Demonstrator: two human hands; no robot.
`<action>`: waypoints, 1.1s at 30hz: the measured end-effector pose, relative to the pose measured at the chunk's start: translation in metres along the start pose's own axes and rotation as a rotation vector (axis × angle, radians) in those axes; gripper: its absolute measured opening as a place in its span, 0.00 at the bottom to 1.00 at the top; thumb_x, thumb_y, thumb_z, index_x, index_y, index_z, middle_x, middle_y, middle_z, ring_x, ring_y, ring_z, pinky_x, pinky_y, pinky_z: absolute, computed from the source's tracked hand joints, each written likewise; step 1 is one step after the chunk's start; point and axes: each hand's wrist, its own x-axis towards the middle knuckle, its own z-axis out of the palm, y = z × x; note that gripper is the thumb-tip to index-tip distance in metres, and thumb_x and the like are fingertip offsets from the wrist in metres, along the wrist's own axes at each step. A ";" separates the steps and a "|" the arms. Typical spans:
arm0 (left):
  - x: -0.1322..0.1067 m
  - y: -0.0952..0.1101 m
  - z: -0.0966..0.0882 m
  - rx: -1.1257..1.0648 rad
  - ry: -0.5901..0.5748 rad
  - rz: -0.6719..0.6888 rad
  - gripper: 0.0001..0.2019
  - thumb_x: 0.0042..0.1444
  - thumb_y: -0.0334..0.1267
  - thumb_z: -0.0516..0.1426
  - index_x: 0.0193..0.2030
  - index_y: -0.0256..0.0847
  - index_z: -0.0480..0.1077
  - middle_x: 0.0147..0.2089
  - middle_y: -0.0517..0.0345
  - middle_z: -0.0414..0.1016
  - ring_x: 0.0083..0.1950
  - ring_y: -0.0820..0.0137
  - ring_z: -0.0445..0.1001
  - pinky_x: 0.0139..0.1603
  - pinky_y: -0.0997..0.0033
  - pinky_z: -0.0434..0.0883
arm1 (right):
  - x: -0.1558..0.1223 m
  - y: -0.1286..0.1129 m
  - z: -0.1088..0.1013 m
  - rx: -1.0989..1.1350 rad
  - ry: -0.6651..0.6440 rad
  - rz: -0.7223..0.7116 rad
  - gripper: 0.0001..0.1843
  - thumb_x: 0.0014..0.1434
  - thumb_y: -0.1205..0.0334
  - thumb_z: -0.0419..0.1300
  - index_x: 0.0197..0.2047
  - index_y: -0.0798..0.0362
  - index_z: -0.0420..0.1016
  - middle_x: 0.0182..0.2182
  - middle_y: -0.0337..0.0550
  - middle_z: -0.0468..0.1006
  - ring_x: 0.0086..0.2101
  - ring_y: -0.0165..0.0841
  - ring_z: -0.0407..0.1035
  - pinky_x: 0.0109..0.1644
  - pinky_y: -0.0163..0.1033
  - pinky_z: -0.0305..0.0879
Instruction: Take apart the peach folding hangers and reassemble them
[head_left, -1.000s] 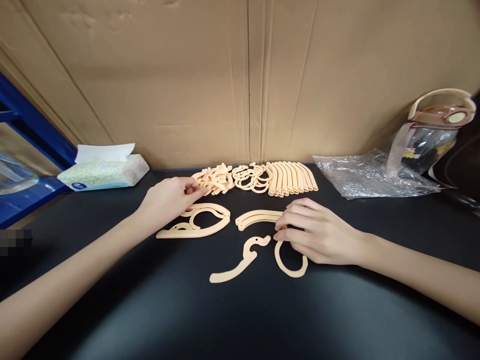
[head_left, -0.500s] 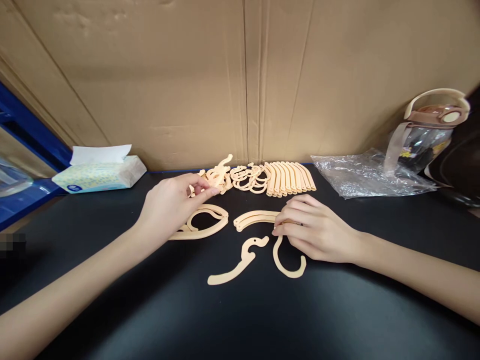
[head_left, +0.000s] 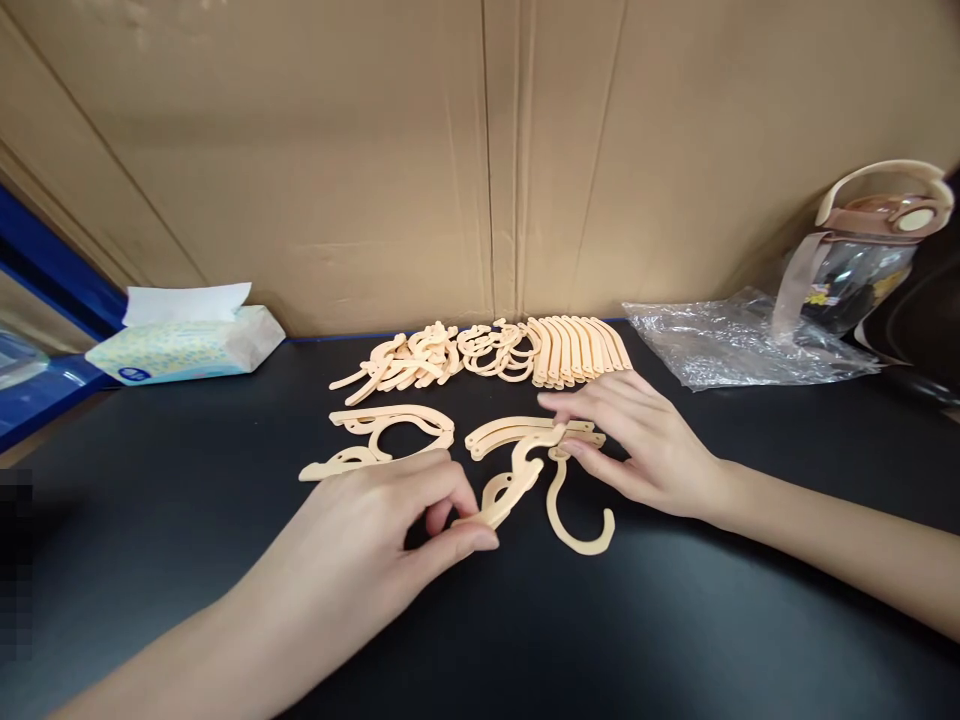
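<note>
Between the thumb and fingers of my left hand (head_left: 397,530) is a beige curved hanger arm (head_left: 517,495), over or against a similar notched piece (head_left: 531,447). My right hand (head_left: 641,440) has its thumb and fingers apart, with the thumb close to that piece's tip. Under and beside the right hand lie a pair of curved bars (head_left: 510,432) and a hanger hook (head_left: 581,545). Beyond my left hand lies a folded hanger (head_left: 442,425), partly covered by the hand.
At the back are a pile of notched arms (head_left: 420,355), several hooks (head_left: 495,350) and a row of curved bars (head_left: 577,350). A tissue pack (head_left: 187,345) sits left; a crinkled plastic bag (head_left: 720,345) and a bottle (head_left: 862,270) stand right, before a cardboard wall (head_left: 337,160).
My left hand has come from the back pile toward me and right, bringing a hanger arm over the notched piece on the table. My right hand's fingers have spread and lifted.
</note>
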 end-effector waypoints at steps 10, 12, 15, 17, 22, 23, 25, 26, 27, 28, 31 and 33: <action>0.001 -0.010 -0.017 -0.020 -0.214 -0.205 0.15 0.54 0.51 0.58 0.23 0.44 0.71 0.20 0.66 0.58 0.22 0.76 0.55 0.23 0.75 0.51 | 0.001 0.000 0.001 -0.025 -0.083 -0.054 0.09 0.68 0.68 0.52 0.45 0.54 0.73 0.36 0.43 0.75 0.37 0.34 0.65 0.46 0.43 0.57; 0.001 -0.014 -0.017 0.032 -0.187 -0.193 0.16 0.53 0.53 0.57 0.23 0.44 0.71 0.20 0.65 0.58 0.22 0.76 0.55 0.22 0.75 0.51 | 0.001 -0.001 0.001 -0.021 -0.084 -0.054 0.09 0.68 0.69 0.52 0.46 0.55 0.73 0.36 0.43 0.75 0.37 0.35 0.65 0.46 0.43 0.57; 0.002 -0.016 -0.020 0.080 -0.185 -0.199 0.16 0.52 0.54 0.58 0.23 0.46 0.72 0.20 0.65 0.60 0.23 0.75 0.57 0.22 0.75 0.53 | 0.001 -0.001 0.001 -0.018 -0.085 -0.058 0.09 0.68 0.69 0.52 0.45 0.55 0.73 0.36 0.43 0.75 0.37 0.35 0.65 0.46 0.44 0.57; 0.001 -0.013 -0.024 0.089 -0.206 -0.216 0.14 0.52 0.52 0.58 0.24 0.47 0.73 0.20 0.65 0.61 0.23 0.75 0.58 0.23 0.76 0.53 | 0.001 0.000 0.001 -0.018 -0.089 -0.062 0.09 0.68 0.69 0.52 0.44 0.56 0.73 0.36 0.44 0.75 0.38 0.35 0.66 0.47 0.44 0.57; 0.001 -0.004 -0.027 0.098 -0.214 -0.247 0.11 0.51 0.47 0.61 0.23 0.46 0.72 0.21 0.66 0.61 0.24 0.76 0.59 0.25 0.76 0.54 | 0.002 0.000 0.002 -0.022 -0.090 -0.061 0.09 0.68 0.69 0.51 0.43 0.55 0.73 0.36 0.44 0.75 0.37 0.35 0.66 0.47 0.44 0.57; 0.000 -0.005 -0.027 0.094 -0.209 -0.239 0.11 0.50 0.47 0.62 0.22 0.46 0.72 0.21 0.66 0.61 0.24 0.76 0.58 0.25 0.75 0.54 | 0.002 0.000 0.002 -0.024 -0.090 -0.060 0.09 0.68 0.68 0.51 0.43 0.55 0.73 0.36 0.43 0.75 0.37 0.35 0.66 0.47 0.44 0.57; 0.000 -0.007 -0.024 0.079 -0.195 -0.209 0.11 0.49 0.46 0.63 0.22 0.45 0.71 0.20 0.67 0.61 0.24 0.75 0.58 0.25 0.75 0.54 | 0.002 -0.001 0.001 -0.024 -0.097 -0.057 0.09 0.68 0.68 0.51 0.43 0.55 0.73 0.36 0.43 0.75 0.37 0.35 0.65 0.47 0.44 0.57; 0.000 -0.009 -0.023 0.072 -0.189 -0.193 0.10 0.48 0.45 0.63 0.22 0.45 0.71 0.20 0.67 0.62 0.24 0.75 0.58 0.25 0.75 0.54 | 0.001 -0.001 0.001 -0.024 -0.102 -0.055 0.09 0.68 0.68 0.51 0.43 0.55 0.73 0.36 0.44 0.75 0.38 0.35 0.65 0.47 0.44 0.57; 0.000 -0.011 -0.022 0.067 -0.187 -0.179 0.10 0.48 0.44 0.63 0.22 0.45 0.71 0.20 0.67 0.62 0.23 0.75 0.58 0.25 0.75 0.54 | 0.001 -0.001 0.001 -0.023 -0.108 -0.054 0.09 0.68 0.68 0.51 0.43 0.55 0.73 0.37 0.44 0.75 0.38 0.35 0.66 0.47 0.44 0.57; 0.000 -0.013 -0.021 0.064 -0.186 -0.166 0.09 0.48 0.44 0.63 0.22 0.46 0.71 0.20 0.67 0.62 0.23 0.75 0.58 0.25 0.75 0.54 | 0.001 -0.001 0.000 -0.023 -0.111 -0.053 0.09 0.68 0.68 0.51 0.43 0.55 0.73 0.37 0.44 0.75 0.38 0.35 0.66 0.47 0.45 0.57; -0.001 -0.018 -0.019 0.070 -0.188 -0.131 0.08 0.48 0.44 0.64 0.23 0.46 0.71 0.21 0.67 0.64 0.22 0.75 0.57 0.23 0.75 0.54 | 0.002 0.000 0.001 -0.023 -0.117 -0.050 0.09 0.68 0.68 0.51 0.43 0.54 0.73 0.37 0.44 0.75 0.38 0.35 0.66 0.47 0.45 0.57; -0.001 -0.020 -0.019 0.071 -0.204 -0.109 0.08 0.48 0.45 0.64 0.25 0.47 0.72 0.21 0.68 0.65 0.21 0.75 0.57 0.22 0.76 0.54 | 0.002 0.000 0.001 -0.022 -0.117 -0.050 0.09 0.68 0.68 0.51 0.42 0.55 0.73 0.37 0.44 0.75 0.38 0.35 0.65 0.47 0.45 0.57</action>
